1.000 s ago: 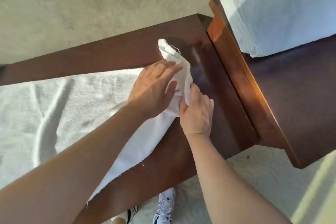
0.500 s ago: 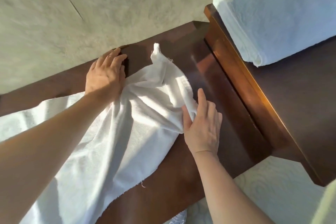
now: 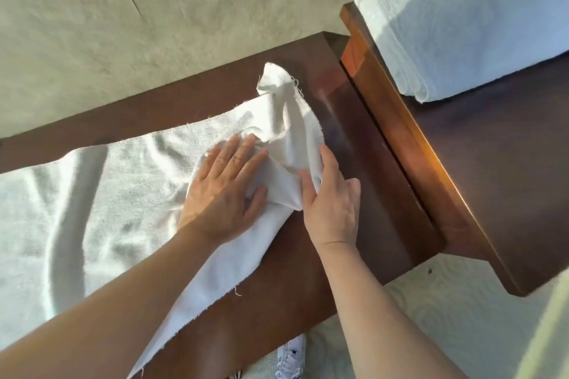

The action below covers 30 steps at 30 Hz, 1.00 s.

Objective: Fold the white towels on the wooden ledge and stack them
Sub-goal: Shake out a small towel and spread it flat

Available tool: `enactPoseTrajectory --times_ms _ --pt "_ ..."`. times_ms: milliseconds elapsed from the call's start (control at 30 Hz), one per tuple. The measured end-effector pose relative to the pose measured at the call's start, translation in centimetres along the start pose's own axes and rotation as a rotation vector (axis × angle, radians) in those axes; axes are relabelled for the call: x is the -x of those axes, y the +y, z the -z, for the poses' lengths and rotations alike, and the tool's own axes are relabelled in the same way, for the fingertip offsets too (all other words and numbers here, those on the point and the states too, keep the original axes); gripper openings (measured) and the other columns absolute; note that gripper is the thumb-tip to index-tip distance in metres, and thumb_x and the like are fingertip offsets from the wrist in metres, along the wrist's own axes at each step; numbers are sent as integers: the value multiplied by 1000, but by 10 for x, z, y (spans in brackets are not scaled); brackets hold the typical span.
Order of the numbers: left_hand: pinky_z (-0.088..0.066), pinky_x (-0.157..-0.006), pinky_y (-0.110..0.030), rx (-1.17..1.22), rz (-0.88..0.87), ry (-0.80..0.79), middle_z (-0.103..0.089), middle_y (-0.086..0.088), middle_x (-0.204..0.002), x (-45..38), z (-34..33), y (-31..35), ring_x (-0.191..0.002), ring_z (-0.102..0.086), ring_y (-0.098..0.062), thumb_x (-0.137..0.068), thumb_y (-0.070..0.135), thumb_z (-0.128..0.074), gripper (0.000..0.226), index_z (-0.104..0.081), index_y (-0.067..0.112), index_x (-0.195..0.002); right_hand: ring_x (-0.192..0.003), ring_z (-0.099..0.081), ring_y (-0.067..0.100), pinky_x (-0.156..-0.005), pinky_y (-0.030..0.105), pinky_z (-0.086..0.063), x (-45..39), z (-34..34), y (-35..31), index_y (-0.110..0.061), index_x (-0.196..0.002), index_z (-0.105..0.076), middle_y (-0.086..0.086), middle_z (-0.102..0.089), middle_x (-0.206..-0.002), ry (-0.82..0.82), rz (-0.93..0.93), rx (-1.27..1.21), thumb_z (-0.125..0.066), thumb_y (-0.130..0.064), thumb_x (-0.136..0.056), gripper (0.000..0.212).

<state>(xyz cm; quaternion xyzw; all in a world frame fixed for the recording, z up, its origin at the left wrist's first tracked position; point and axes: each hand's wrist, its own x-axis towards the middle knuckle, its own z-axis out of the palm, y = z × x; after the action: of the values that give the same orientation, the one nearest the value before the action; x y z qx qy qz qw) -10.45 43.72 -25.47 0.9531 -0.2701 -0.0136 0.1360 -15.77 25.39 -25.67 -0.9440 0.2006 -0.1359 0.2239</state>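
Shoe [image 3: 291, 357]: a white one shows on the floor below the ledge's near edge.
Right hand [image 3: 331, 197]: thumb and fingers pinch a bunched fold of the towel.
Left hand [image 3: 224, 191]: fingers spread, pressing flat on the towel just beside the right hand.
Towel [image 3: 92, 191]: spread along the wooden ledge [image 3: 354, 144], its right end crumpled, one corner hanging over the near edge.
Folded towels [image 3: 462, 28]: stacked on the raised wooden part to the right, well apart.
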Motion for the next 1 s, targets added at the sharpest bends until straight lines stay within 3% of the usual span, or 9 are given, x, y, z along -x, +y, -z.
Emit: enactPoseTrajectory --times_ms 100,200,267,333,433,500,567,700,1000 --pt "-13 -126 -44 13 5 -26 -26 1 -166 1 0 -2 -155 -15 -20 -97 47 -45 63 -37 23 -155 -85 -54 31 -79 42 -47 -11 19 -3 -23 -132 -55 7 -72 -101 -214 -147 -178 -63 -55 -92 52" --pt "-15 -125 -43 118 13 -32 -29 4 -164 1 8 -8 -155 -19 -18 -96 53 -42 63 -41 27 -154 -105 -61 20 -93 41 -49 -33 60 12 -29 -119 -60 -10 -67 -109 -366 -288 -390 -58 -64 -90 45" --pt "-20 -123 -42 203 48 -45 -36 6 -161 -3 18 -15 -151 -27 -18 -95 58 -38 63 -44 31 -151 -106 -63 21 -91 41 -51 -45 89 35 -28 -113 -61 -8 -67 -106 -437 -332 -253 -52 -66 -94 44" --pt "-27 -121 -44 199 110 -62 -39 8 -159 -8 26 -22 -149 -33 -20 -94 62 -32 63 -43 36 -150 -103 -64 30 -81 40 -50 -46 107 56 -22 -121 -56 3 -68 -108 -503 -348 89 -50 -62 -97 47" --pt "-24 -121 -45 128 147 -84 -38 3 -160 -20 31 -27 -151 -28 -23 -94 65 -24 64 -44 38 -149 -118 -56 36 -90 45 -45 -24 105 55 -12 -143 -40 15 -58 -132 -376 -203 549 -51 -47 -101 56" --pt "-21 -122 -47 90 26 -107 -33 -1 -163 -26 27 -20 -153 -23 -25 -97 59 -27 60 -46 35 -149 -138 -39 39 -111 50 -33 -4 90 32 -12 -155 -29 16 -40 -152 -251 -42 516 -47 -44 -100 66" --pt "-19 -124 -49 45 -103 -138 -24 -1 -167 -28 16 -10 -155 -17 -24 -98 56 -32 60 -39 34 -153 -151 -19 42 -122 56 -16 10 68 12 -19 -159 -26 14 -24 -165 -296 60 343 -33 -50 -103 64" --pt "-7 -127 -44 -72 -78 -151 -2 8 -170 -22 -4 -2 -156 3 -15 -95 61 -31 73 -15 34 -161 -154 9 43 -121 64 -4 31 30 13 -36 -162 -7 3 2 -170 -429 152 337 -20 -65 -100 69" --pt "-9 -126 -47 -92 -68 -156 5 11 -169 -6 6 -13 -156 4 -14 -96 64 -30 76 -6 35 -162 -154 15 39 -120 64 -1 27 27 18 -37 -161 5 0 11 -169 -466 196 355 -18 -71 -97 76"
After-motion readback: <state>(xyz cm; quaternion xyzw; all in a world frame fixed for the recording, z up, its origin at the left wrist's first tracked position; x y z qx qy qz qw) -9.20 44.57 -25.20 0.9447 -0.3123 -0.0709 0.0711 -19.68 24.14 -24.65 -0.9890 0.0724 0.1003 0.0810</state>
